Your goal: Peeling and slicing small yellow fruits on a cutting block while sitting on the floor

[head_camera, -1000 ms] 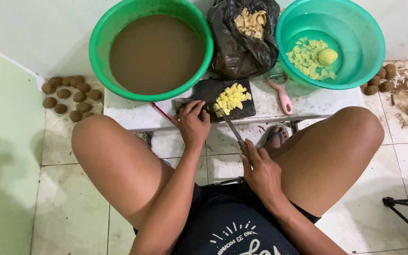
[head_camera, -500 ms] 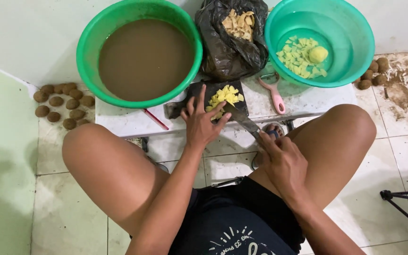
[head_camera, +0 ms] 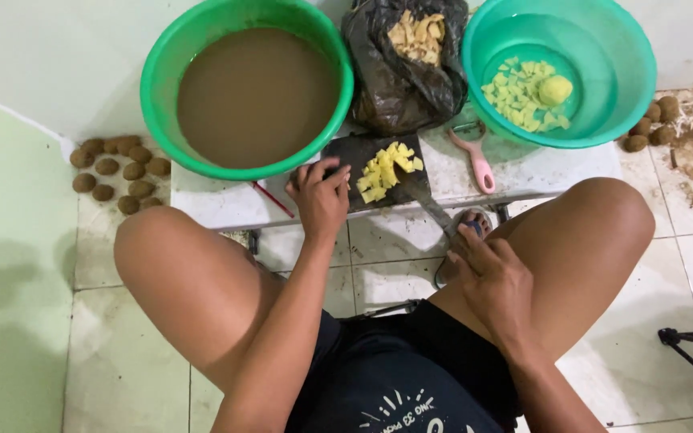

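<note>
Steadying the dark cutting board (head_camera: 362, 160) at the bench's (head_camera: 539, 172) front edge, my left hand (head_camera: 320, 196) lies open on it. My right hand (head_camera: 495, 281) is closed around the knife (head_camera: 431, 207) handle. The diced yellow pieces (head_camera: 387, 170) look small, wet and slippery; I judge scooping safer than pinching.

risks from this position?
Left hand rests on the cutting board right beside the diced pieces while the right hand holds the knife: fingers could get nicked. The board sits near the low table's edge and might tip. The full basin of brown water alongside could slosh.
</note>
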